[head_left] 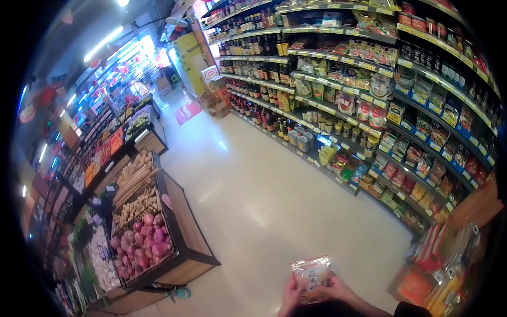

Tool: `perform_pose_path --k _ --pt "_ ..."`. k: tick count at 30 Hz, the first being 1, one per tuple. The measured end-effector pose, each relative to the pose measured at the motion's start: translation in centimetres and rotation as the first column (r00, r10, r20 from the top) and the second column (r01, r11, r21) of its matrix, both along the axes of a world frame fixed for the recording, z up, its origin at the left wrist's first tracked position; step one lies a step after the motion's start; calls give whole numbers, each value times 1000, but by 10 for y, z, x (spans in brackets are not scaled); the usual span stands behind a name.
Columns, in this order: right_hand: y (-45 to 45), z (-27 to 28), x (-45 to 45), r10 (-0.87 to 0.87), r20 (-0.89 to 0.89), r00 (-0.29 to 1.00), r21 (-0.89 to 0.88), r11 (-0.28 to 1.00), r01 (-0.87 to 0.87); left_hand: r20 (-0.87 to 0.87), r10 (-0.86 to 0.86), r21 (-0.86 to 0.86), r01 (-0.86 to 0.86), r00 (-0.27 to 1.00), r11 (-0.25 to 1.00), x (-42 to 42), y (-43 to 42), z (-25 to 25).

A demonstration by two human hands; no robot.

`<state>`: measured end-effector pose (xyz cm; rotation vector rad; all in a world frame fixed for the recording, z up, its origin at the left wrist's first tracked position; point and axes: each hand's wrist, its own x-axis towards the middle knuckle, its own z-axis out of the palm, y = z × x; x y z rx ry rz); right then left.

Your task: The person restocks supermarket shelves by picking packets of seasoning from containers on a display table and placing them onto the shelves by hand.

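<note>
At the bottom of the head view, a food packet (310, 268) with a clear top edge, red trim and printed characters is held upright between both hands. My left hand (292, 296) grips its lower left side, thumb on the front. On the lower right side, my right hand (337, 291) is closed on the same packet, its thumb also across the front. The fingers behind the packet are hidden. The print is too small to read clearly.
To the left stands a wooden produce stand (185, 222) with red onions (142, 245), ginger (138, 206) and garlic (103, 259). Shelves (338, 84) of bottles, jars and packets line the right. Packaged goods (438, 264) sit at lower right. A pale aisle floor (248, 185) runs between.
</note>
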<state>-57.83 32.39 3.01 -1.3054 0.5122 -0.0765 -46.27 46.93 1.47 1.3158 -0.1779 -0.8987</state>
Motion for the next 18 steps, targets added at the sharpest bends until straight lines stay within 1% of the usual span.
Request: perform_pose_path --k 1,2,3,5,6,7,8,9,10,12,13,14,15,17,18 --pt "-9 1 2 -57 25 998 -32 998 58 2 -40 46 40 999 998 5 -10 -5" --pt "-22 -21 4 -53 -56 997 37 998 55 -4 -79 96 79 997 992 8 -17 -8" --pt "-36 -30 9 -107 -81 991 -4 994 107 -10 -91 112 91 996 990 14 -26 -3" --pt "-70 -9 28 -85 -151 985 -9 996 85 68 -229 89 222 971 971 27 -48 12" --pt "-83 5 40 -111 -43 993 0 994 111 76 -236 71 230 969 971 32 -56 -13" --pt "-94 19 50 -130 59 990 8 992 130 62 -239 81 233 969 969 39 -65 -9" --pt "-106 22 58 -121 96 988 -48 991 126 71 -261 111 252 963 961 47 -79 4" --pt "-119 24 65 -86 -4 996 -28 996 85 87 -282 134 269 956 954 54 -96 14" --pt "-131 22 71 -93 32 995 -49 994 94 51 -194 46 192 980 980 60 -115 17" --pt "-152 15 99 -91 123 988 -57 994 98 122 -136 57 130 983 990 78 -142 24" --pt "-166 12 108 -101 150 983 -13 994 105 161 -98 52 90 982 995 86 -157 25" --pt "-179 8 113 -121 164 979 30 993 118 88 -47 -8 48 995 999 93 -170 20" --pt "-193 6 120 -131 160 978 43 991 126 85 -56 6 56 995 998 100 -184 22" --pt "-223 8 131 22 164 986 16 1000 -24 112 -13 -14 15 994 1000 111 -210 34" --pt "-235 13 136 9 185 983 24 1000 -14 121 -16 7 15 992 1000 116 -225 42"
